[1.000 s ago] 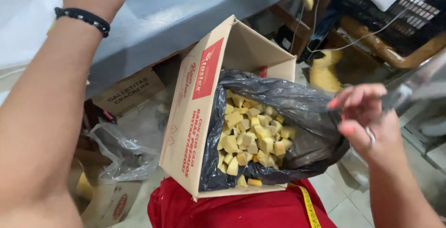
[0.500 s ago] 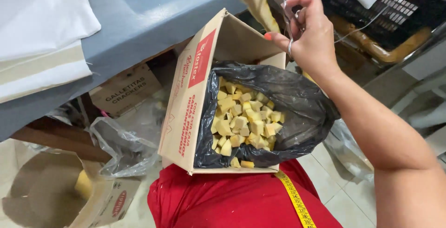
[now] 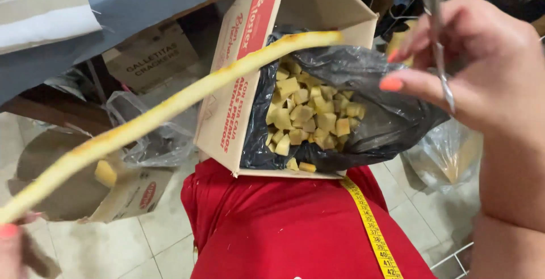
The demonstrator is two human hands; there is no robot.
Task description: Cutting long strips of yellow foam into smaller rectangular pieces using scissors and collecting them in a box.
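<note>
Yellow foam fills much of the view: a long, thin strip (image 3: 170, 105) is stretched slantwise from the lower left corner up toward the top of a cardboard box (image 3: 238, 86). Its lower end is pinched by the left hand (image 3: 11, 245), of which only fingertips with orange nails are seen at the picture's edge. The upper end is seen over the box's black bag, free of any grasp.

At the upper right, the right hand (image 3: 482, 69) is raised close to the camera, and a pair of metal scissors (image 3: 440, 40) is held in its closed fingers, the blades pointing upward and out of view. The scissors are kept apart from the strip.

The box is rested tilted on a lap covered in red cloth (image 3: 284, 228). It is lined with a black plastic bag (image 3: 386, 114), in which many small yellow foam cubes (image 3: 309, 114) are heaped. A yellow measuring tape (image 3: 369, 222) is laid down over the red cloth. A second open carton (image 3: 85, 188), with one yellow piece inside, is set on the tiled floor at the left, beside a clear plastic bag (image 3: 153, 142).
</note>
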